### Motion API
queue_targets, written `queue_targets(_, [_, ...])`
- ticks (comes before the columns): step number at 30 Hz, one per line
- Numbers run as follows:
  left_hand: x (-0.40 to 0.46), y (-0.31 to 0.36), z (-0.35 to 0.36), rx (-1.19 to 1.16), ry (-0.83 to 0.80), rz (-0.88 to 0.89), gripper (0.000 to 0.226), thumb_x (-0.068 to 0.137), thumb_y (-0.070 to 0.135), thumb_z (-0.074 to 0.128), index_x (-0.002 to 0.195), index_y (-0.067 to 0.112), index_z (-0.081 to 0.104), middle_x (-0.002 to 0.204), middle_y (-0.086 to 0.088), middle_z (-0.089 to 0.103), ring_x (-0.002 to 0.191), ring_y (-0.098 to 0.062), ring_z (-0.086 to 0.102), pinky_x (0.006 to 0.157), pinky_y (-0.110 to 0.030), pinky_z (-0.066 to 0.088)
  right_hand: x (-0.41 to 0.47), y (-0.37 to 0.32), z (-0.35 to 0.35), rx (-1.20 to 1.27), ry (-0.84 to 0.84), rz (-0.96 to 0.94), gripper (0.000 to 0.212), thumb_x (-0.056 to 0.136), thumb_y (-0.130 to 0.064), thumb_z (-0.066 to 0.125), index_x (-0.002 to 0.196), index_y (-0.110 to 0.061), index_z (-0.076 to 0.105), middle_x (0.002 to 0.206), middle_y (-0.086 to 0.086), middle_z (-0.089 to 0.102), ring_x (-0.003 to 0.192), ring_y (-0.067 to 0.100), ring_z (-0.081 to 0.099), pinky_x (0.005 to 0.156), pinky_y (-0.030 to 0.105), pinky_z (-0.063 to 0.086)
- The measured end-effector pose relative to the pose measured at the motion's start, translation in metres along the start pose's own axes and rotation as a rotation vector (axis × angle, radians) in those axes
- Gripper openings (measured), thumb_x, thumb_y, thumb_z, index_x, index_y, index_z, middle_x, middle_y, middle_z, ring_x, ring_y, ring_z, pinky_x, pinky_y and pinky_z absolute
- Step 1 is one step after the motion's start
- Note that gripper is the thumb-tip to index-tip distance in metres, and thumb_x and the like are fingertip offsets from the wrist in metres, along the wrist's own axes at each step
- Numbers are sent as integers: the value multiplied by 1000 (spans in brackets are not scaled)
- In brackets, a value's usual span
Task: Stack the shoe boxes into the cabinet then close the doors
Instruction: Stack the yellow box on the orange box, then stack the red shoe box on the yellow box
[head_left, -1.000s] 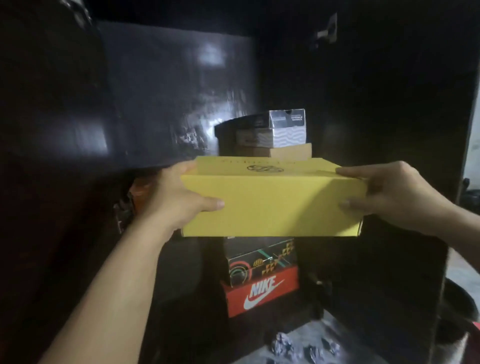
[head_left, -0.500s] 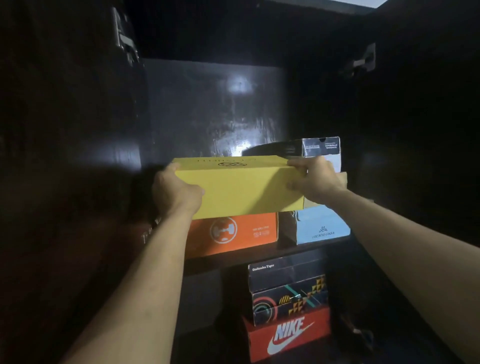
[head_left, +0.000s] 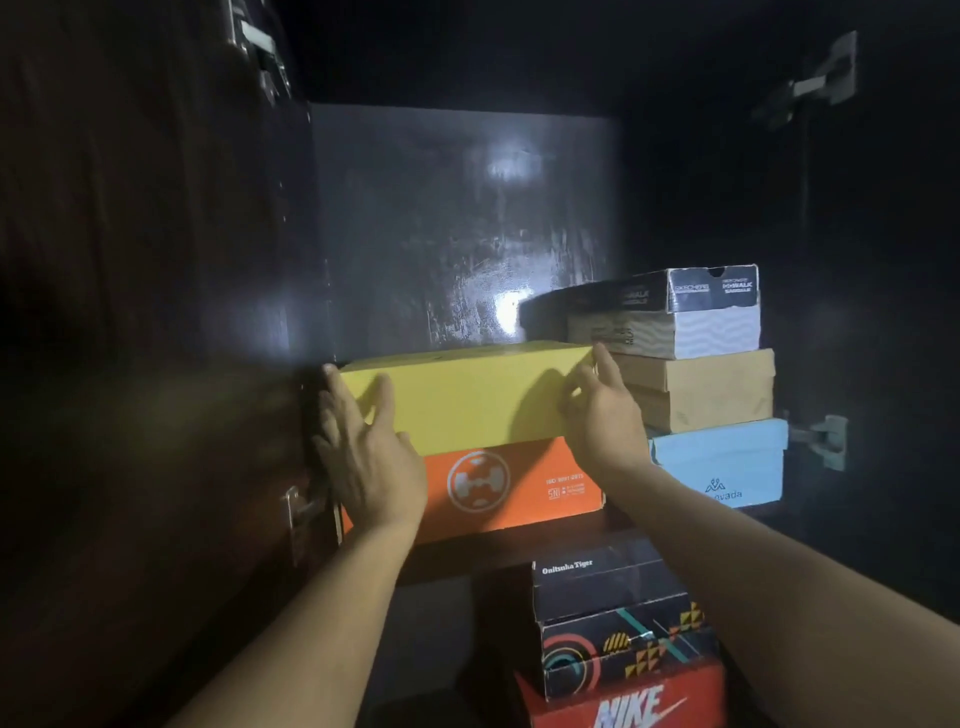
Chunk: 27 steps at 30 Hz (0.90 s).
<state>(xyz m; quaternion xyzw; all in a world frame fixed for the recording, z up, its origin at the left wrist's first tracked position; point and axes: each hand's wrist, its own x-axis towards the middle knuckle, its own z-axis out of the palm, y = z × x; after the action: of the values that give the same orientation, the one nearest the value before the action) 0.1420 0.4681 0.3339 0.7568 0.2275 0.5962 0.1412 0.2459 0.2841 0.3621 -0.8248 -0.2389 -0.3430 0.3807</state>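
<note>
The yellow box (head_left: 467, 395) lies on the orange box (head_left: 514, 486) on the upper shelf (head_left: 498, 540) of the dark cabinet (head_left: 457, 218). Both hands are open with fingers spread: the left hand (head_left: 369, 452) is flat against the yellow box's left end, and the right hand (head_left: 602, 405) is at its right end. Just right stands a stack: Skechers box (head_left: 691, 312), tan box (head_left: 711, 389), blue box (head_left: 727, 462).

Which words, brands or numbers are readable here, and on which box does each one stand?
"SKECHERS": black-lidded top box of the right stack.
"Onitsuka Tiger": black box on the lower shelf.
"NIKE": red box at the bottom.
"...vada", start hidden by the right hand: light blue box.
"SNI": orange box; its other small print is blurred.
</note>
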Motion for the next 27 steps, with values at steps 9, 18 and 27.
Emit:
queue_targets(9, [-17,-29,7,301,-429,92,76,86,35,63,151,27,24,163,-7,-9,150,-29,-6,119,-53,9,-6,17,33,-79,-236,16,47,82,-11,52,126,-26,54,147,8,34,110,38,59,88,43,51])
queue_targets(18, [-29,4,1,244,-517,26,74,87,37,64,150,23,28,163,-9,4,150,-29,0,120,-52,9,-13,26,-1,-113,-392,4,48,78,-16,55,125,-27,54,132,-1,54,116,24,59,96,39,49])
queue_targets(27, [-94,108,9,-129,-1083,200,44,75,31,75,115,13,68,118,-3,68,112,-24,62,93,-33,49,-69,85,-136,-299,-562,113,40,84,-32,70,120,-17,64,121,3,65,110,21,61,91,26,46])
